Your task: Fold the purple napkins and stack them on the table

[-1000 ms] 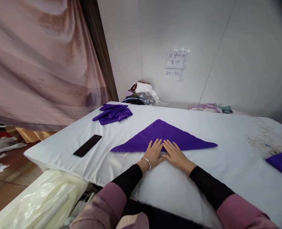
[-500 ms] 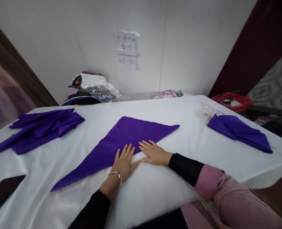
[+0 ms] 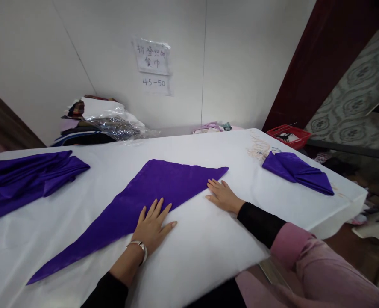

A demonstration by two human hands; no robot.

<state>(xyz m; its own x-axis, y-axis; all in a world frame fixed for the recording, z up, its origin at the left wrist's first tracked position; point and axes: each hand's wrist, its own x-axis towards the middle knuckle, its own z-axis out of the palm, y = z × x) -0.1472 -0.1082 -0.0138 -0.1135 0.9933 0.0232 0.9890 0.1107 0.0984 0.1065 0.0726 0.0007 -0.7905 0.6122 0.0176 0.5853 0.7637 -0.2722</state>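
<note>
A purple cloth napkin (image 3: 157,184), folded into a triangle, lies on the white tablecloth (image 3: 189,239) with its long edge towards me. My left hand (image 3: 152,226) rests flat with fingers spread, the fingertips on the napkin near the middle of that edge. A silver bracelet circles the left wrist. Farther right, my right hand (image 3: 223,196) lies palm down, fingers extended, its fingertips touching the edge close to the napkin's right corner. Neither hand grasps the fabric.
Crumpled purple cloth (image 3: 32,179) lies at the left, and a folded purple cloth (image 3: 298,171) at the right. Fabrics and clear plastic (image 3: 112,124) are piled by the wall. A red basket (image 3: 292,136) stands beyond the table's right corner. A paper sign (image 3: 154,60) hangs above.
My right hand has slid right along the napkin's long edge, away from my left hand, which stays flat near the middle. The view has turned to the right.
</note>
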